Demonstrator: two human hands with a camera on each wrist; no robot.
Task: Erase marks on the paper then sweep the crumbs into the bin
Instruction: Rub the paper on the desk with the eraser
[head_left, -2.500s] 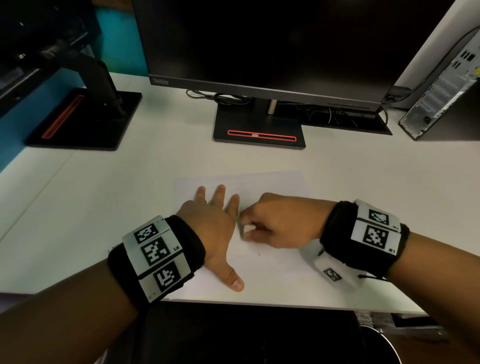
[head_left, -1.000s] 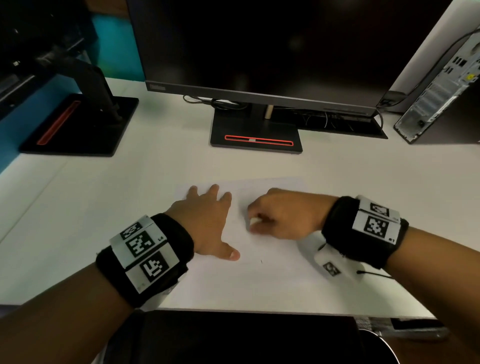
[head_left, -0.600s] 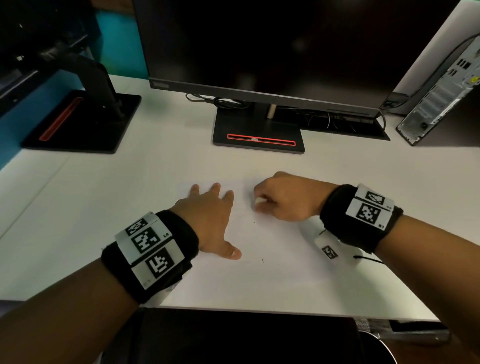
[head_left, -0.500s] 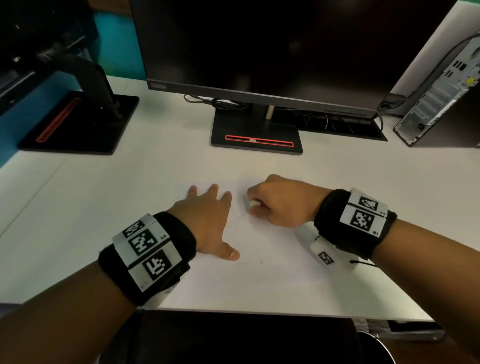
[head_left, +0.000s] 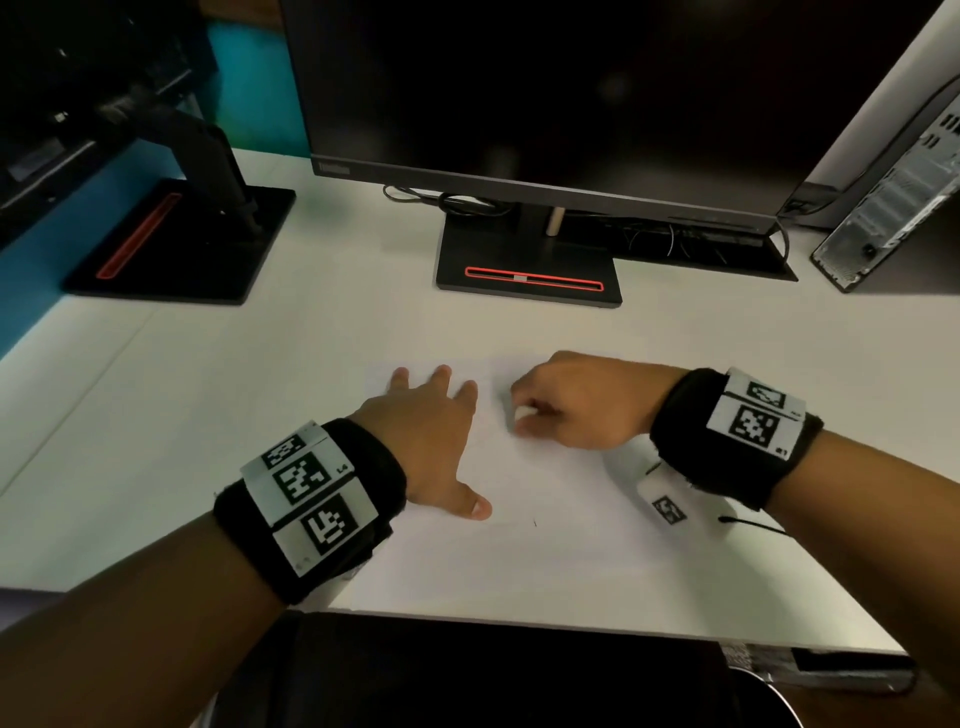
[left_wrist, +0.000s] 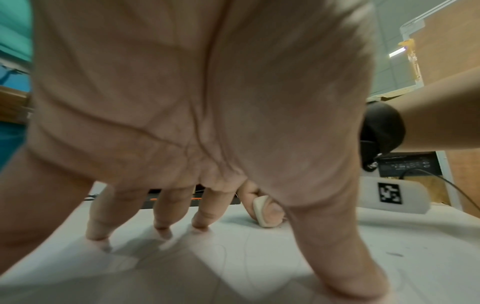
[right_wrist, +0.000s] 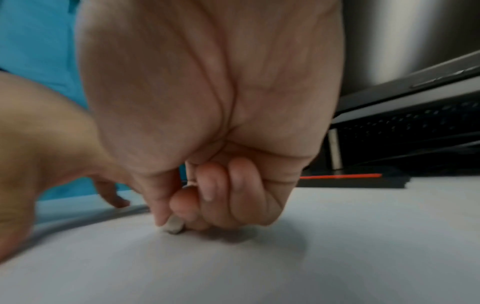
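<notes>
A white sheet of paper (head_left: 545, 530) lies on the white desk near its front edge. My left hand (head_left: 431, 441) lies flat on the paper's left part with fingers spread, holding it down. My right hand (head_left: 571, 405) pinches a small white eraser (head_left: 522, 414) between thumb and fingers and presses its end onto the paper's upper middle. The left wrist view shows the eraser (left_wrist: 262, 211) upright on the sheet beside my straight fingers (left_wrist: 166, 214). The right wrist view shows the eraser (right_wrist: 174, 226) touching the paper (right_wrist: 259, 267). A tiny dark speck (head_left: 535, 523) sits on the sheet.
A black monitor stand (head_left: 530, 265) with a red stripe is behind the paper. A second stand (head_left: 176, 244) is at the back left, a computer case (head_left: 893, 197) at the back right. A dark chair edge (head_left: 467, 675) and a round rim (head_left: 769, 696) lie below the desk's front edge.
My right hand with the eraser has shifted up the sheet and moved back and forth in short strokes. My left hand slid slightly toward the paper's left and stays flat.
</notes>
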